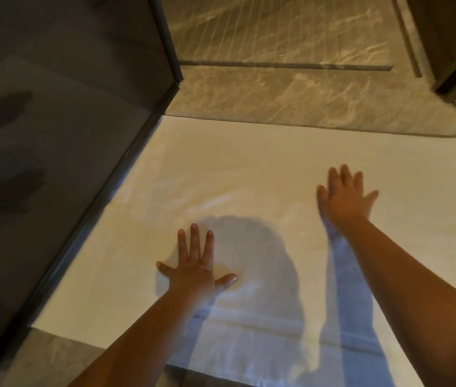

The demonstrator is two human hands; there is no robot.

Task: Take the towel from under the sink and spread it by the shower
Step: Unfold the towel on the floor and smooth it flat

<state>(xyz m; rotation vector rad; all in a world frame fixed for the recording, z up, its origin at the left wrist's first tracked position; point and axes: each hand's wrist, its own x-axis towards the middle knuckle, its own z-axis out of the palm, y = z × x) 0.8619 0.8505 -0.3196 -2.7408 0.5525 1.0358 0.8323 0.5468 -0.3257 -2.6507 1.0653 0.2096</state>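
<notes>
Towel (249,174) was already down flat on the floor, right at the shower threshold, its far edge meeting the marble step (291,99) and its left edge running along the dark door frame (126,174). I read that placement as deliberate: it catches whoever steps out.

Left hand (196,270) lay palm-down on the cloth, fingers splayed, gripping nothing. Right hand (344,196) was also spread wide and flat, further out toward the right side (motion-blurred, so I couldn't tell how firmly it pressed). Looked to me like smoothing, not carrying.

Material: white terry, rectangular, matte, with a woven band across the near end. Faint ripples showed mid-cloth between the hands. Marble was veined beige, glossy, with a narrow dark drain slot (285,65) behind. Door panel (53,135) was smoked glass, reflective.

Judged nearly done; only the wrinkles left.
</notes>
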